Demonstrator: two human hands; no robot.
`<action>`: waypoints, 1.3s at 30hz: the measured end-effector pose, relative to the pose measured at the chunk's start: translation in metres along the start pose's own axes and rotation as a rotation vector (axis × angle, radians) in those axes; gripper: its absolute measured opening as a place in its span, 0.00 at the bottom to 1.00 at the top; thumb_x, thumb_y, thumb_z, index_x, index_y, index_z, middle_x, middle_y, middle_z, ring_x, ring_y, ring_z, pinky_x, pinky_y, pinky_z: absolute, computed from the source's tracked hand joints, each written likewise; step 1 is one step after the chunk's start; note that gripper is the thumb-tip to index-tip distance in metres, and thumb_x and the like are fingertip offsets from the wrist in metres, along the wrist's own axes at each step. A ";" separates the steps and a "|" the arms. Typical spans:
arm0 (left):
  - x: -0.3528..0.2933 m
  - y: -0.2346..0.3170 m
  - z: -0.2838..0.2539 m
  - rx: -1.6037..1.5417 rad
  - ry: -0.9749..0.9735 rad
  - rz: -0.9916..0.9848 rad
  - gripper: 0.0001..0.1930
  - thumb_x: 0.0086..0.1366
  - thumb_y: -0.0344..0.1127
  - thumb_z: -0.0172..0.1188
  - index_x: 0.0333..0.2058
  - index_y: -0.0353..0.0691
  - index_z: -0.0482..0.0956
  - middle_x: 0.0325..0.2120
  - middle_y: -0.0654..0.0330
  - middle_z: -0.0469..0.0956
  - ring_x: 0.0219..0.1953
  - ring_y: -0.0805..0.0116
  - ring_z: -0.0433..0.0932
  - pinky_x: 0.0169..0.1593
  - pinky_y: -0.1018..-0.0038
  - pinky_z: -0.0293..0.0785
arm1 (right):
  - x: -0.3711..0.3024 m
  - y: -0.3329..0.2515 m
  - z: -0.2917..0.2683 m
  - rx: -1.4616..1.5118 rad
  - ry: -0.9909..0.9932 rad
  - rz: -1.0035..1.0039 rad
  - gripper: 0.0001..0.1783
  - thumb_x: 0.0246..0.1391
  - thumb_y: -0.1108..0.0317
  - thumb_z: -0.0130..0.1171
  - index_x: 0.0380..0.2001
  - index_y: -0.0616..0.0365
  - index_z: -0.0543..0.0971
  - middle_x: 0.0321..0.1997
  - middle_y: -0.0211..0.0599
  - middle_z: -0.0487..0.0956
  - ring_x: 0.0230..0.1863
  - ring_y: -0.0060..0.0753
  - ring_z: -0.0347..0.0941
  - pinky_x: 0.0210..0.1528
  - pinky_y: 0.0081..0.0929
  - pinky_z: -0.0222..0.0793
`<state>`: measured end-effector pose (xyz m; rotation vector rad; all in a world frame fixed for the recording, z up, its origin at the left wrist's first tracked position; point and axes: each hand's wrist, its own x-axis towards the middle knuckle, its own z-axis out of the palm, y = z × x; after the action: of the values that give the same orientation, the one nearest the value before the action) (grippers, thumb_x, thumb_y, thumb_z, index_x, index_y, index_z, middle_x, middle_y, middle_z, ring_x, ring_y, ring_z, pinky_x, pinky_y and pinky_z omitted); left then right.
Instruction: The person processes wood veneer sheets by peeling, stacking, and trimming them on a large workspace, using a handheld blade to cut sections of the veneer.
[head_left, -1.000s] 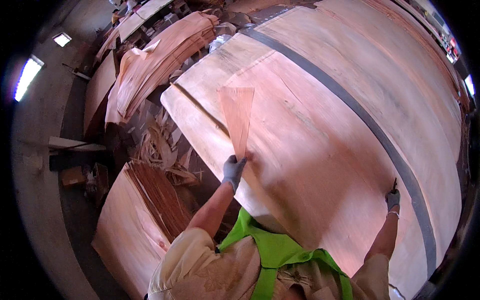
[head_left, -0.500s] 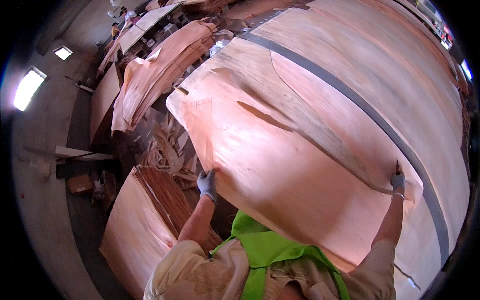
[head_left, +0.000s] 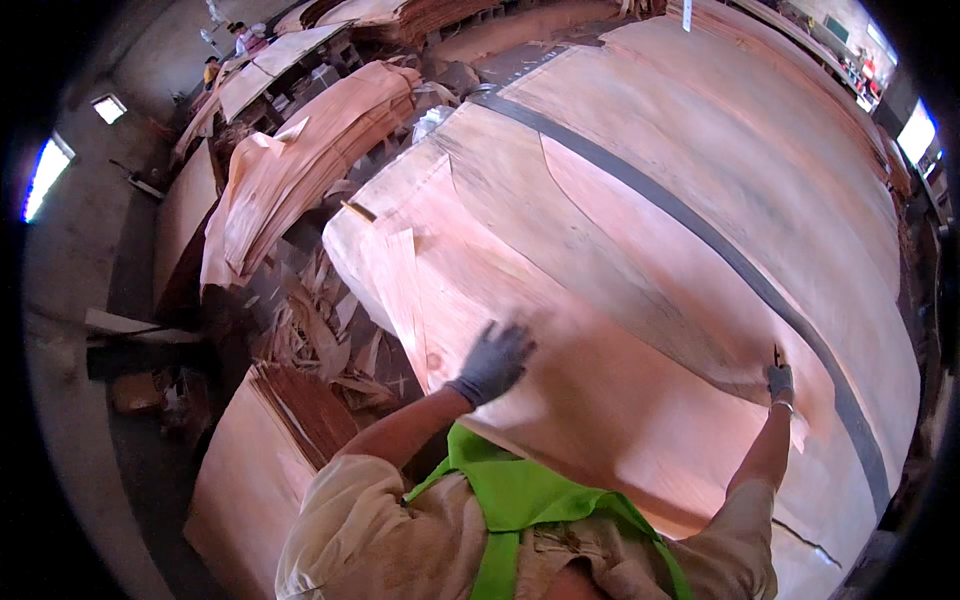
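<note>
Left hand (head_left: 495, 362) is lying spread flat, fingers open, on the big veneer sheet (head_left: 560, 330); right hand (head_left: 779, 381) is pinching its far edge, the sheet stretching away between both over the stack (head_left: 800, 180).

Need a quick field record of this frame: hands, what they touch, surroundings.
left hand: gloved left hand, flat and open on the top veneer sheet
right hand: gloved right hand at the sheet's right part, holding a small dark tool; grip detail unclear
surface: wide veneer stack with a dark band across it
left side: lower veneer pile, wood scraps on the floor
clothing: green vest
</note>
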<state>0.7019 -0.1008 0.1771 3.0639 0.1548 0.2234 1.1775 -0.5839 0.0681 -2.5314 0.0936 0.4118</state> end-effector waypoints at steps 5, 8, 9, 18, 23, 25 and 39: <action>0.001 -0.032 0.058 -0.289 -0.041 0.114 0.16 0.53 0.42 0.53 0.39 0.41 0.74 0.41 0.55 0.70 0.46 0.57 0.68 0.49 0.59 0.63 | -0.031 -0.080 0.026 0.138 0.065 0.067 0.24 0.42 0.66 0.54 0.45 0.65 0.68 0.28 0.48 0.75 0.24 0.37 0.71 0.24 0.31 0.67; 0.048 -0.031 0.045 -0.474 -0.277 0.226 0.14 0.54 0.41 0.53 0.38 0.41 0.74 0.40 0.54 0.71 0.45 0.56 0.69 0.47 0.61 0.64 | 0.007 -0.054 -0.069 -0.277 0.652 -0.628 0.19 0.42 0.66 0.56 0.39 0.61 0.72 0.24 0.35 0.74 0.23 0.26 0.69 0.23 0.30 0.64; 0.043 -0.041 0.044 -0.481 -0.167 0.304 0.17 0.55 0.42 0.52 0.41 0.38 0.72 0.41 0.53 0.71 0.43 0.52 0.70 0.46 0.60 0.65 | 0.009 -0.102 -0.052 -0.061 0.588 -0.641 0.18 0.44 0.66 0.56 0.40 0.61 0.73 0.26 0.35 0.76 0.25 0.25 0.69 0.26 0.28 0.64; 0.112 -0.135 -0.026 -0.778 0.200 0.096 0.19 0.57 0.35 0.53 0.47 0.39 0.69 0.48 0.51 0.69 0.46 0.52 0.69 0.50 0.62 0.63 | -0.104 -0.564 -0.017 0.407 0.463 -0.768 0.17 0.52 0.63 0.56 0.42 0.64 0.76 0.39 0.39 0.79 0.40 0.26 0.73 0.46 0.23 0.66; 0.147 -0.175 -0.060 -0.845 0.355 0.031 0.18 0.55 0.29 0.55 0.46 0.39 0.70 0.47 0.51 0.70 0.47 0.51 0.69 0.51 0.64 0.63 | -0.084 -0.692 -0.017 0.735 0.369 -0.970 0.25 0.51 0.57 0.57 0.49 0.60 0.70 0.27 0.26 0.73 0.21 0.14 0.61 0.23 0.15 0.55; 0.152 -0.191 -0.071 -0.814 0.372 0.009 0.18 0.54 0.28 0.54 0.46 0.38 0.70 0.47 0.50 0.70 0.47 0.51 0.69 0.50 0.63 0.63 | -0.120 -0.746 -0.023 0.969 0.227 -0.912 0.20 0.51 0.57 0.57 0.43 0.58 0.73 0.13 0.20 0.64 0.09 0.13 0.52 0.11 0.15 0.44; 0.362 -0.211 -0.245 -0.873 0.743 0.234 0.16 0.58 0.36 0.55 0.43 0.34 0.73 0.38 0.50 0.76 0.38 0.60 0.76 0.43 0.71 0.69 | -0.207 -0.710 0.013 1.153 0.009 -0.906 0.12 0.53 0.62 0.54 0.30 0.61 0.78 0.18 0.30 0.74 0.11 0.15 0.58 0.11 0.16 0.50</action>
<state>1.0016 0.1614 0.4551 2.0042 -0.2170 1.0920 1.0859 0.0127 0.4958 -1.2325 -0.6130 -0.0548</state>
